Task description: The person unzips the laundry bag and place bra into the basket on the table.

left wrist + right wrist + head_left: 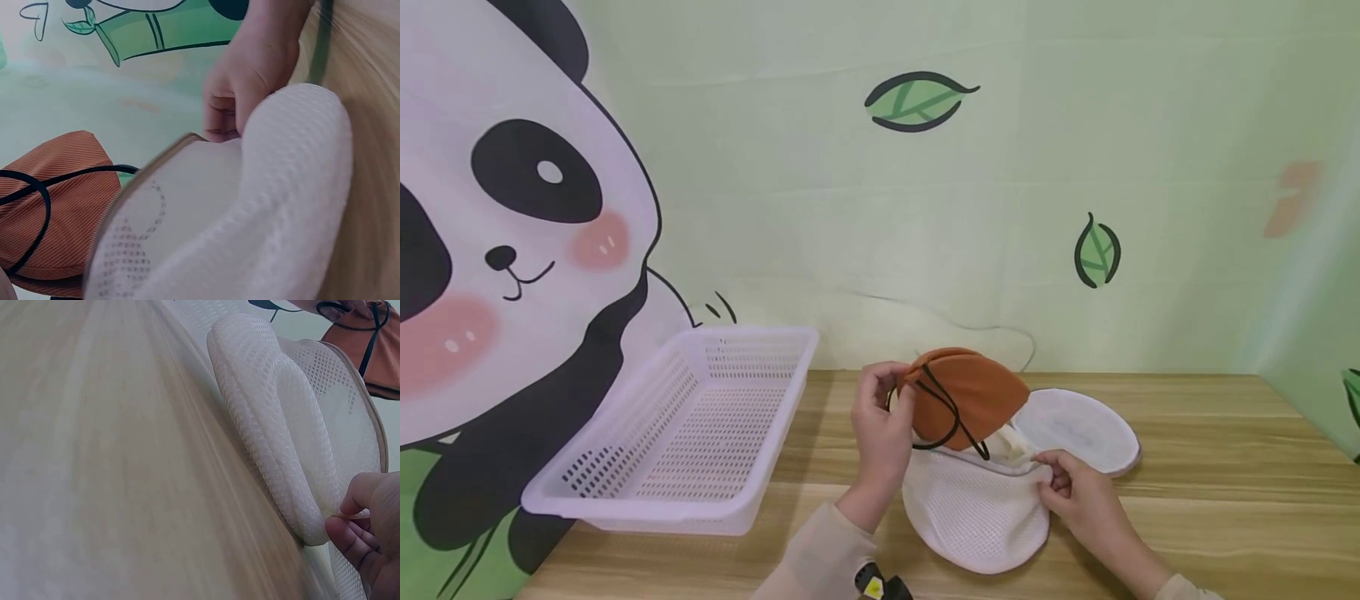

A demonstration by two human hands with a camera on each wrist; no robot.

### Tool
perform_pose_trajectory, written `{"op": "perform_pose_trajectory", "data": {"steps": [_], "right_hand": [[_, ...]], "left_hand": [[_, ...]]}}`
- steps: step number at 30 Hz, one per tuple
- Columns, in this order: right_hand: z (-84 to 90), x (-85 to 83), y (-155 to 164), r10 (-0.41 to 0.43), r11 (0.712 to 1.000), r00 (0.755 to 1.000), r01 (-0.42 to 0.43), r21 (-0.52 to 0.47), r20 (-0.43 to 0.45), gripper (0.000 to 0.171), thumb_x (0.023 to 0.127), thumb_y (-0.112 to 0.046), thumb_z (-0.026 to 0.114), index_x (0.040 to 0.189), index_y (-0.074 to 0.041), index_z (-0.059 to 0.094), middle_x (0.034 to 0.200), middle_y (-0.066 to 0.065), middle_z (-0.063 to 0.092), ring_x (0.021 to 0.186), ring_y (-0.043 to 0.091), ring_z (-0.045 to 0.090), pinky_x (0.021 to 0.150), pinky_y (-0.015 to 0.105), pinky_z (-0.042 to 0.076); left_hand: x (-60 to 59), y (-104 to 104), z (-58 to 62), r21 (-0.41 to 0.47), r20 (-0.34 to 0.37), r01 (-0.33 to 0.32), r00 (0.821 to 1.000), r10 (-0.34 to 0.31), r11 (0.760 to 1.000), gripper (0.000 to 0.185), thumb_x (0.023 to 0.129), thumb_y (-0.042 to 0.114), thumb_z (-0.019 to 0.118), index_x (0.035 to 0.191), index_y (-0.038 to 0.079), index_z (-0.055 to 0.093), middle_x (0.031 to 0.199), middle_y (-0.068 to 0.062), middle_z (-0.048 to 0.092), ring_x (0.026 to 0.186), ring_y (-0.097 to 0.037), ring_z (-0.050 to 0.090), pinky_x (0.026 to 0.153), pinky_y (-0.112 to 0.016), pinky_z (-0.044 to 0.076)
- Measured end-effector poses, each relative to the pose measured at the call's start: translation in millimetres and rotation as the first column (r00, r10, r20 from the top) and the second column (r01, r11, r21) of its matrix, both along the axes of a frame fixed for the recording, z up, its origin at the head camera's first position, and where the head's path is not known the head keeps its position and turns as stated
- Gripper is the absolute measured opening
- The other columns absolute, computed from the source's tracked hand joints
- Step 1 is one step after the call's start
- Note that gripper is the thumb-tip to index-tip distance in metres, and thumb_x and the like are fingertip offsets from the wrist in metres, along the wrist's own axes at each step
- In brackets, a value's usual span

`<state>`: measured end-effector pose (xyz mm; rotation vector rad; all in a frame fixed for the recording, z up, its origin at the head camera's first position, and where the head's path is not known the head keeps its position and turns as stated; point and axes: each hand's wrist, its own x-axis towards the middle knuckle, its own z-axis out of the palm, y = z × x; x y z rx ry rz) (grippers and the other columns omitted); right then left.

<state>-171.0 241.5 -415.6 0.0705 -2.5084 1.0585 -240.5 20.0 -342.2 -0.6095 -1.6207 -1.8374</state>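
Note:
In the head view my left hand (883, 433) pinches the upper left edge of a folded, ribbed orange cloth piece (977, 396) with thin black straps (951, 408). It hangs over the open mouth of a white mesh laundry bag (977, 521). My right hand (1086, 500) pinches the zippered rim of that bag at its right side. The right wrist view shows the bag's padded mesh wall (250, 412) bulging, with the thumb and fingertips (356, 494) on its edge. In the left wrist view the orange piece (56, 212) lies beside the zipper (144, 175).
A white perforated plastic basket (647, 510) stands on the wooden table (1225, 483) at the left. Behind the bag, to the right, lies a round flat white piece (1082, 429) with a raised rim. A green backdrop (1150, 125) with a panda print stands behind.

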Motion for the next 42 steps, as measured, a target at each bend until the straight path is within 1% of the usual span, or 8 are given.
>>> {"op": "perform_pose_trajectory", "data": {"steps": [9, 19, 24, 27, 33, 36, 38, 42], "right_hand": [[0.2, 0.2, 1.6, 0.007, 1.0, 1.0, -0.007, -0.025, 0.003, 0.025, 0.078, 0.006, 0.065, 0.102, 0.001, 0.066, 0.079, 0.002, 0.061, 0.068, -0.006, 0.047, 0.058, 0.015, 0.048], [-0.4, 0.6, -0.3, 0.013, 0.999, 1.0, -0.013, -0.046, 0.004, 0.025, 0.078, 0.006, 0.065, 0.102, 0.001, 0.066, 0.078, 0.002, 0.062, 0.068, -0.006, 0.048, 0.059, 0.016, 0.049], [-2.1, 0.5, -2.3, 0.032, 0.996, 0.999, -0.031, -0.081, 0.007, 0.025, 0.077, 0.007, 0.065, 0.102, 0.002, 0.066, 0.079, 0.004, 0.062, 0.068, -0.006, 0.049, 0.058, 0.016, 0.049], [-3.2, 0.1, -2.4, 0.038, 0.996, 0.999, -0.037, -0.085, 0.005, 0.026, 0.077, 0.007, 0.065, 0.103, 0.002, 0.066, 0.079, 0.004, 0.062, 0.068, -0.006, 0.049, 0.058, 0.016, 0.049], [-3.0, 0.2, 0.5, 0.025, 0.997, 1.0, -0.026, -0.066, -0.02, 0.026, 0.077, 0.005, 0.066, 0.103, 0.002, 0.066, 0.078, 0.006, 0.063, 0.068, -0.006, 0.048, 0.058, 0.016, 0.049], [-3.3, -0.5, 0.0, 0.03, 0.998, 0.999, -0.03, -0.057, -0.014, 0.025, 0.078, 0.004, 0.065, 0.103, 0.003, 0.065, 0.077, 0.006, 0.062, 0.068, -0.006, 0.048, 0.058, 0.016, 0.049], [-3.2, -0.9, -0.4, 0.03, 0.998, 1.0, -0.03, -0.053, -0.005, 0.025, 0.078, 0.004, 0.064, 0.104, 0.003, 0.065, 0.077, 0.005, 0.062, 0.068, -0.006, 0.048, 0.058, 0.016, 0.049], [-2.5, -1.3, -0.9, 0.032, 0.998, 0.999, -0.032, -0.051, 0.005, 0.026, 0.078, 0.004, 0.065, 0.104, 0.003, 0.065, 0.078, 0.006, 0.062, 0.068, -0.005, 0.049, 0.059, 0.016, 0.049]], "left_hand": [[2.2, -1.5, 9.5, 0.018, -0.114, -0.01, 0.993, 0.012, 1.0, 0.015, 0.085, -0.013, 0.056, 0.099, -0.006, 0.057, 0.098, -0.02, 0.056, 0.089, -0.003, 0.059, 0.076, -0.016, 0.05], [4.8, -3.6, 11.7, -0.012, -0.13, -0.027, 0.991, 0.025, 1.0, 0.017, 0.084, -0.014, 0.055, 0.098, -0.005, 0.058, 0.097, -0.02, 0.056, 0.087, -0.004, 0.057, 0.078, -0.018, 0.051], [6.8, -7.4, 9.9, -0.027, -0.168, -0.035, 0.985, 0.03, 0.999, 0.018, 0.082, -0.015, 0.056, 0.098, -0.005, 0.058, 0.096, -0.02, 0.056, 0.086, -0.003, 0.056, 0.076, -0.015, 0.048], [6.8, -11.8, 11.1, -0.04, -0.203, -0.043, 0.979, 0.034, 0.998, 0.02, 0.082, -0.017, 0.055, 0.098, -0.005, 0.058, 0.096, -0.02, 0.056, 0.087, -0.004, 0.057, 0.078, -0.014, 0.049], [6.4, -21.4, 26.0, -0.062, -0.25, -0.034, 0.968, 0.018, 0.997, 0.019, 0.082, -0.017, 0.054, 0.098, -0.006, 0.059, 0.096, -0.021, 0.055, 0.087, -0.005, 0.056, 0.075, -0.014, 0.048], [9.5, -29.8, 34.3, -0.084, -0.239, -0.021, 0.971, 0.0, 0.996, 0.017, 0.084, -0.015, 0.055, 0.099, -0.007, 0.058, 0.097, -0.021, 0.054, 0.087, -0.005, 0.054, 0.073, -0.014, 0.046], [11.4, -35.4, 39.7, -0.101, -0.234, -0.02, 0.972, -0.004, 0.995, 0.016, 0.085, -0.014, 0.055, 0.1, -0.007, 0.057, 0.098, -0.021, 0.055, 0.088, -0.005, 0.055, 0.075, -0.014, 0.046], [12.2, -46.6, 49.2, -0.13, -0.234, -0.044, 0.972, 0.012, 0.991, 0.015, 0.086, -0.013, 0.055, 0.1, -0.008, 0.057, 0.098, -0.022, 0.055, 0.089, -0.005, 0.056, 0.08, -0.016, 0.048]]}}
